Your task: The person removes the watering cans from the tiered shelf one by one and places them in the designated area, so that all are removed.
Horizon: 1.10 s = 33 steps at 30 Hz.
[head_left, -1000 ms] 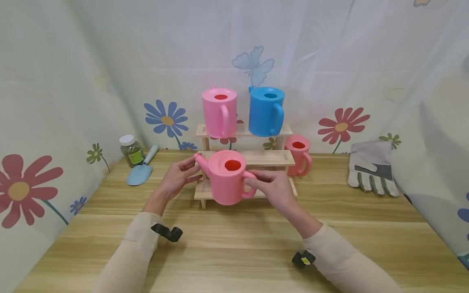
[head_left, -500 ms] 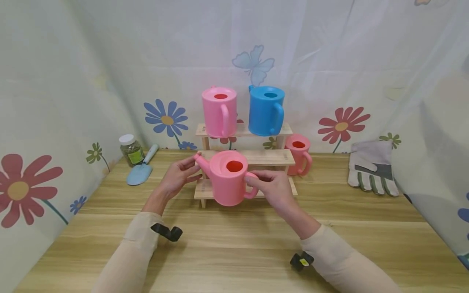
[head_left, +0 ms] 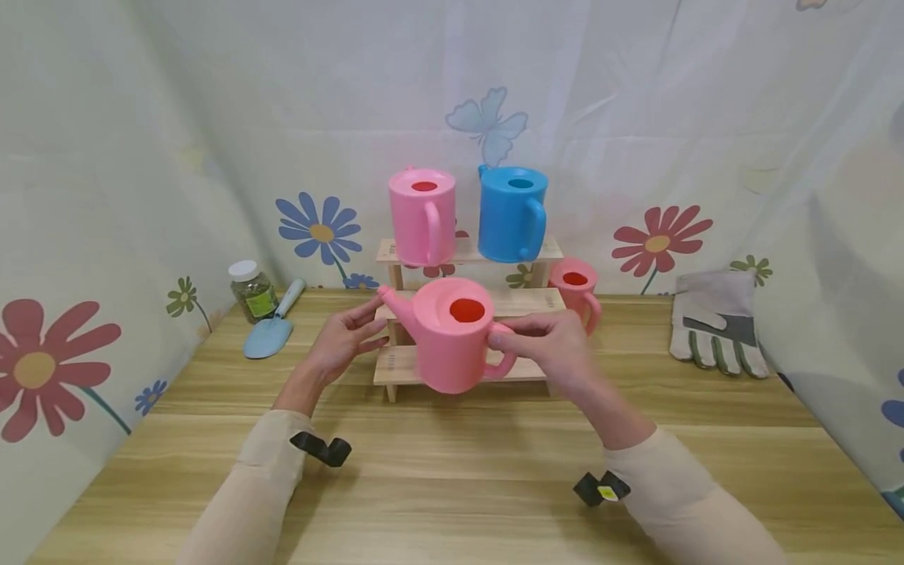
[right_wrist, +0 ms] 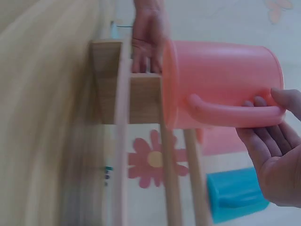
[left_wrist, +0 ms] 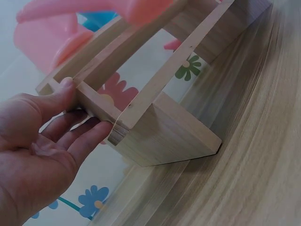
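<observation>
Holding the pink watering can [head_left: 452,353] aloft by its handle [head_left: 504,366], the right hand [head_left: 561,353] has just shifted it rightward and slightly up, so positioning seems unfinished, while the left hand [head_left: 340,341] apparently pinches (contact partly hidden) the wooden rack [head_left: 397,367], topped by another pink can [head_left: 411,220] and a blue can [head_left: 503,224].

Booth [head_left: 85,173] w/ floral drapes [head_left: 325,118], wood tbl [head_left: 459,486].
</observation>
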### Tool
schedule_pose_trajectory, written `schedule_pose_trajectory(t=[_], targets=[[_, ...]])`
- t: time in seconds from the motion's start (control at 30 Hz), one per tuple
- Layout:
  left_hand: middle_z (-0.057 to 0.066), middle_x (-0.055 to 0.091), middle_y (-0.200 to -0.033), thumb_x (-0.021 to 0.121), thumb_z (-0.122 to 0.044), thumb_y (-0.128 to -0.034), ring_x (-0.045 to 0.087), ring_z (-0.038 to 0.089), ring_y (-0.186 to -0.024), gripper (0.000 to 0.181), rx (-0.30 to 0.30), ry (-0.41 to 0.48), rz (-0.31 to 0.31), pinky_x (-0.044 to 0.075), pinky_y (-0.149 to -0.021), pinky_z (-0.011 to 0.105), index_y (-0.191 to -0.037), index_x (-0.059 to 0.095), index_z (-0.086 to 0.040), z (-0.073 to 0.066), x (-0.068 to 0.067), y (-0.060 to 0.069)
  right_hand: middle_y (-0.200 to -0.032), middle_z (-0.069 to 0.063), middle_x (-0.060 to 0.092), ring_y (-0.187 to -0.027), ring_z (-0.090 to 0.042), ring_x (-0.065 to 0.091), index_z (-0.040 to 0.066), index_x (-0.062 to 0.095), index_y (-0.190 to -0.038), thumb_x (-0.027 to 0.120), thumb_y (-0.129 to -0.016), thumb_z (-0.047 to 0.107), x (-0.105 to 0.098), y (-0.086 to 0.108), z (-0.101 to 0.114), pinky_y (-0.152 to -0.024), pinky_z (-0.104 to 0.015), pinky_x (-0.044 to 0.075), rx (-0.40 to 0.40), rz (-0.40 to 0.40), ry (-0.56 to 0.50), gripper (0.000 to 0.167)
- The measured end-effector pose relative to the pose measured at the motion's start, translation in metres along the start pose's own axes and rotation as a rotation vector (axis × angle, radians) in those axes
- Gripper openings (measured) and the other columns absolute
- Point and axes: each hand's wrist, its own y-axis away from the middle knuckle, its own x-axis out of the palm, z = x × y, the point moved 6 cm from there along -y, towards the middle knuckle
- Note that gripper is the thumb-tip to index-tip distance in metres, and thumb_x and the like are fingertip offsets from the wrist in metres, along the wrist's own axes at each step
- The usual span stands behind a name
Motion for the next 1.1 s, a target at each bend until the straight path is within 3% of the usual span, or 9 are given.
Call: schedule_pose_trajectory(t=[0.17, 0.37, 0.53, 0.7, 0.9, 1.1], targets=[[0.008, 0.036, -0.158, 0.062, -0.014, -0.1007, 0.043, 0.027, -0.139, 0.057, -0.005, 0.003, 0.013, 0.047, -0.105, 0.049, -0.154, 0.041, -0.01, 0.0, 0.001, 0.0, -0.1, -0.009, 0.076, -0.093, -0.027, 0.073, 0.003, 0.074, -0.117, 0.078, -0.09, 0.023, -0.028, 0.005, 0.022, -0.085, -0.037, 0.061, -0.086, -0.006, -0.056, 0.034], [0.011, 0.037, -0.157, 0.061, -0.013, -0.1011, 0.042, 0.028, -0.139, 0.056, -0.01, 0.0, 0.004, 0.044, -0.108, 0.052, -0.153, 0.041, -0.009, -0.002, 0.003, 0.0, -0.09, -0.007, 0.076, -0.082, -0.026, 0.073, 0.002, 0.076, -0.113, 0.078, -0.09, 0.019, -0.077, 0.015, 0.041, -0.077, -0.03, 0.062, -0.098, -0.144, -0.075, 0.029], [0.013, 0.037, -0.158, 0.061, -0.013, -0.1012, 0.04, 0.029, -0.141, 0.057, -0.005, 0.001, 0.009, 0.041, -0.109, 0.055, -0.154, 0.04, -0.008, -0.002, 0.003, 0.001, -0.089, -0.01, 0.076, -0.081, -0.021, 0.074, -0.006, 0.076, -0.106, 0.076, -0.088, 0.001, -0.122, 0.024, 0.052, -0.079, -0.029, 0.061, -0.179, -0.243, -0.285, 0.02], [0.013, 0.035, -0.158, 0.061, -0.014, -0.1014, 0.039, 0.03, -0.141, 0.058, -0.006, -0.01, 0.013, 0.043, -0.108, 0.054, -0.155, 0.039, -0.008, -0.002, 0.003, 0.002, -0.086, -0.018, 0.075, -0.078, -0.027, 0.074, -0.014, 0.073, -0.103, 0.073, -0.086, -0.009, -0.163, 0.03, 0.05, -0.077, -0.035, 0.059, -0.231, -0.312, -0.46, 0.018], [0.011, 0.035, -0.159, 0.06, -0.014, -0.1019, 0.038, 0.028, -0.142, 0.057, -0.013, -0.006, 0.009, 0.044, -0.107, 0.052, -0.154, 0.039, -0.009, -0.002, 0.003, 0.003, -0.082, -0.011, 0.076, -0.075, -0.021, 0.075, -0.004, 0.077, -0.103, 0.086, -0.078, 0.007, -0.203, 0.034, 0.031, -0.073, -0.027, 0.059, -0.078, -0.484, -0.356, 0.029], [0.012, 0.034, -0.159, 0.061, -0.015, -0.1017, 0.038, 0.029, -0.142, 0.057, -0.008, -0.01, 0.005, 0.043, -0.108, 0.054, -0.154, 0.039, -0.009, -0.004, 0.003, 0.004, -0.073, -0.004, 0.075, -0.069, -0.014, 0.074, 0.005, 0.082, -0.093, 0.093, -0.071, 0.016, -0.223, 0.034, 0.014, -0.066, -0.021, 0.06, 0.058, -0.614, -0.265, 0.027]])
